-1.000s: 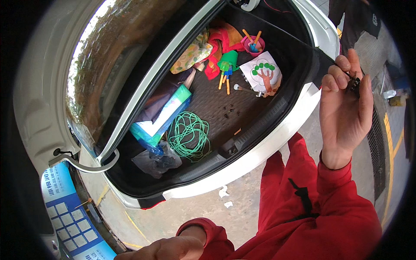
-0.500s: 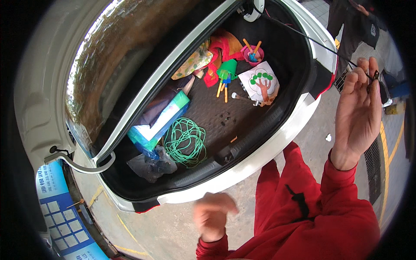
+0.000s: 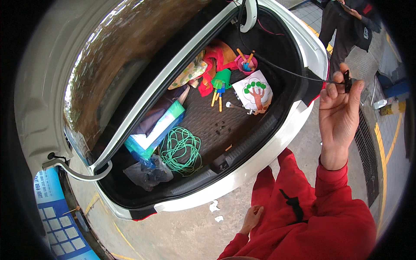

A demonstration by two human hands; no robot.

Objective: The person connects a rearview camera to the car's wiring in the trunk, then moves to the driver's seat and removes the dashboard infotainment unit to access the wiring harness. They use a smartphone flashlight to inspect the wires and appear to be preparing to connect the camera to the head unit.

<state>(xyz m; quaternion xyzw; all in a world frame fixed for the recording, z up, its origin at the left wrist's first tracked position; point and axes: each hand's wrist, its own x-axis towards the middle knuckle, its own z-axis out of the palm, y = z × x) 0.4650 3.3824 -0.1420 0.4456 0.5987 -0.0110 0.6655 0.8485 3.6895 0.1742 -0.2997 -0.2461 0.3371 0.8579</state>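
Note:
My right hand (image 3: 337,117) is raised at the right, beyond the corner of the open car boot. Its fingers and thumb pinch a small black clip-like piece (image 3: 347,81) on a thin black cable (image 3: 299,77). The cable stretches left across the boot and up toward the hinge arm (image 3: 250,16). My left hand (image 3: 251,219) hangs low beside my red trouser leg, its fingers loosely curled in, and nothing shows in it. The boot rim (image 3: 242,173) lies between that hand and the things inside.
The boot holds a green cord bundle (image 3: 181,149), a clear plastic bag (image 3: 147,173), a green bucket (image 3: 222,79), a pink bucket (image 3: 245,65), a tree picture (image 3: 255,91) and cloths (image 3: 212,60). White scraps (image 3: 214,206) lie on the ground. Another person (image 3: 346,30) stands at upper right.
My right hand has moved slightly left and down in the view, still holding the cable's end. My left hand has dropped away from the boot rim toward my leg. The view has shifted slightly.

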